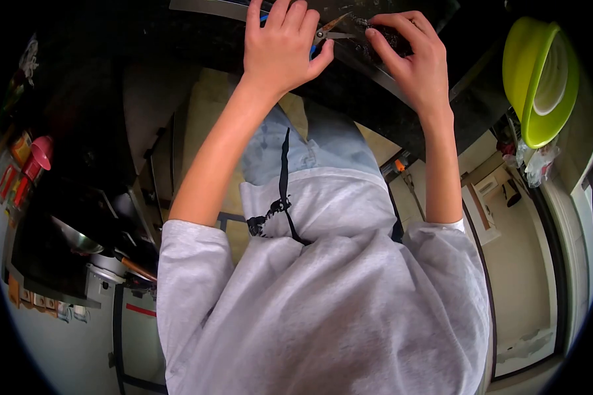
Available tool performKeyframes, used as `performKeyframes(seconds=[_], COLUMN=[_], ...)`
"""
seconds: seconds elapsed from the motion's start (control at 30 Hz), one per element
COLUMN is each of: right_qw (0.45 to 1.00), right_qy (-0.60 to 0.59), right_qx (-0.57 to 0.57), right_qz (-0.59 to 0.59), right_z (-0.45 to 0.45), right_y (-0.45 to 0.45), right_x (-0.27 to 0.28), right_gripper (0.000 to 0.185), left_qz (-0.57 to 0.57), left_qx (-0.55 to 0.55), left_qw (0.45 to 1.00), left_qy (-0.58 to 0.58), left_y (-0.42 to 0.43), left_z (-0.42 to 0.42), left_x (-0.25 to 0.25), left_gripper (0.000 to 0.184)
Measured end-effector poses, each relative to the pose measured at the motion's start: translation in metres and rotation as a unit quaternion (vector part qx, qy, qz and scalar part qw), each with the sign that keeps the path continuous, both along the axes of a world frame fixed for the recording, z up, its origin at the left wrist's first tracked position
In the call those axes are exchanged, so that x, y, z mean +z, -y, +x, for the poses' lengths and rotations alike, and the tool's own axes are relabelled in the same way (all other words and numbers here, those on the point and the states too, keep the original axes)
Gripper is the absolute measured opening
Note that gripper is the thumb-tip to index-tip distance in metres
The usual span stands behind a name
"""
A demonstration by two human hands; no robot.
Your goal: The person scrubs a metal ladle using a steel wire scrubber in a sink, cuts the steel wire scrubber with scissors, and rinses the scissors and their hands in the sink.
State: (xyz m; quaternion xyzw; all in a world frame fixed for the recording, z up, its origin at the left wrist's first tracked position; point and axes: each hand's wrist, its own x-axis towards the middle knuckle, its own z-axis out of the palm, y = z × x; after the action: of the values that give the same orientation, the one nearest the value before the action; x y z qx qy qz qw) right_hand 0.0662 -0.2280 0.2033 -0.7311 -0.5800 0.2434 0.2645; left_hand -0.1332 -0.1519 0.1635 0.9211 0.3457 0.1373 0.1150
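At the top of the head view, my left hand [282, 49] lies palm down over the blue handles of a pair of scissors [321, 34]. Blue shows on both sides of this hand, and the parted blades point right, toward my other hand. How its fingers grip the handles is hidden beneath the hand. Just right of the blade tips is my right hand [418, 62], fingers curled and thumb close to the index finger. Anything between those fingertips is too small to make out. Under both hands lies a dark, glossy counter [369, 69] with pale specks on it.
A lime-green basin [522, 72] with a white bowl inside stands at the upper right, near crumpled clear plastic [540, 164]. To the left are a metal bowl [76, 237], a pot [107, 263] and a pink container [41, 151]. My body is close against the counter.
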Motion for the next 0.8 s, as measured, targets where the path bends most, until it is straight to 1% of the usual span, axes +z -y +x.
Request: performKeyframes(seconds=[0.07,0.13,0.17,0.2,0.27,0.3,0.33,0.4,0.43,0.5,0.57,0.6,0.63,0.67,0.73,0.8], right_qw=[1.000,0.993,0.993,0.993,0.990,0.992,0.995,0.990,0.990,0.993,0.989,0.988,0.985,0.985,0.976,0.969], right_qy=[0.020,0.062,0.078,0.076,0.119,0.120,0.095,0.105,0.105,0.106,0.130,0.135,0.128,0.129,0.146,0.188], right_qx=[0.013,0.093,0.092,0.092,0.075,0.042,0.029,0.092,0.092,0.056,0.064,0.074,0.102,0.102,0.150,0.143], right_qz=[0.005,-0.047,-0.006,-0.009,0.002,0.014,0.008,0.011,0.010,-0.004,0.006,0.018,0.045,0.045,0.054,0.075], right_z=[-0.007,-0.032,-0.039,-0.041,-0.043,-0.042,-0.042,-0.048,-0.047,-0.039,-0.040,-0.045,-0.046,-0.042,-0.033,-0.023], right_y=[-0.011,-0.029,-0.032,-0.033,-0.039,-0.040,-0.040,-0.036,-0.037,-0.040,-0.038,-0.032,-0.024,-0.020,-0.013,-0.015], right_x=[0.009,0.030,0.021,0.018,0.013,0.009,0.008,0.011,0.011,0.009,0.011,0.012,0.004,0.002,0.003,-0.003], right_gripper=[0.020,0.015,0.010,0.010,0.009,0.009,0.009,0.010,0.010,0.010,0.009,0.011,0.020,0.020,0.028,0.032], left_qz=[0.002,-0.032,-0.035,-0.038,-0.042,-0.036,-0.030,-0.021,-0.010,-0.026,-0.037,-0.047,-0.059,-0.058,-0.035,-0.035], left_qx=[0.001,-0.005,-0.007,-0.007,-0.002,0.000,0.005,0.004,0.000,0.006,0.016,0.014,0.011,0.011,0.016,0.017], left_qw=[1.000,0.999,0.999,0.999,0.999,0.999,0.999,0.999,1.000,0.999,0.998,0.998,0.998,0.998,0.998,0.998], left_qy=[-0.014,0.008,0.006,0.005,0.002,0.015,0.027,0.023,0.022,0.032,0.042,0.038,0.034,0.035,0.041,0.040], left_y=[-0.001,-0.004,-0.004,-0.004,-0.005,-0.005,-0.004,-0.003,-0.004,-0.004,-0.003,-0.003,-0.004,-0.004,-0.003,-0.003], left_z=[-0.001,0.000,-0.001,-0.001,0.000,0.001,0.000,-0.001,0.000,0.000,0.000,0.000,0.001,0.001,0.002,0.002], left_x=[-0.003,-0.003,-0.003,-0.003,-0.004,-0.004,-0.004,-0.005,-0.006,-0.005,-0.003,-0.003,-0.003,-0.004,-0.005,-0.005], left_gripper=[0.033,0.051,0.051,0.050,0.049,0.049,0.050,0.049,0.049,0.048,0.048,0.047,0.047,0.047,0.048,0.049])
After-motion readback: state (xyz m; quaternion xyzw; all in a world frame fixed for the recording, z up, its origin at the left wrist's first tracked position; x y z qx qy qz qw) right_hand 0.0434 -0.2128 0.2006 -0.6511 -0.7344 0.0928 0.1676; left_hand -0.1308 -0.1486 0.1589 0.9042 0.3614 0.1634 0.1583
